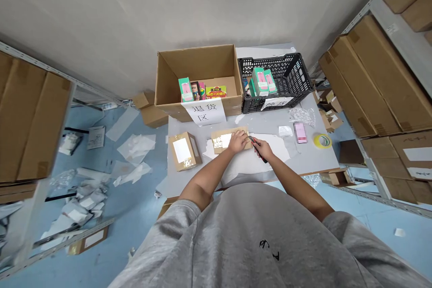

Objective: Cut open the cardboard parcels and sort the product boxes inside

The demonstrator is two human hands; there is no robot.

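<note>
A small taped cardboard box [219, 141] with a white label lies on the table in front of me. My left hand [238, 141] is on its right part, fingers bent over it and holding it in place. In my right hand [263, 148] is a utility knife [262, 157] with a black and red handle, the fingers wrapped round it. The knife's front end is at the right end of the box, close to my left fingertips; whether the blade touches the cardboard is too small to tell. White paper [249, 166] lies underneath.
Behind stand a large open carton [199, 110] and a black plastic crate [297, 85], both with small product boxes. A labelled cardboard box [184, 153] is at left. At right lie a pink package [300, 132], bubble wrap [303, 116] and a tape roll [322, 141]. Shelves flank the table.
</note>
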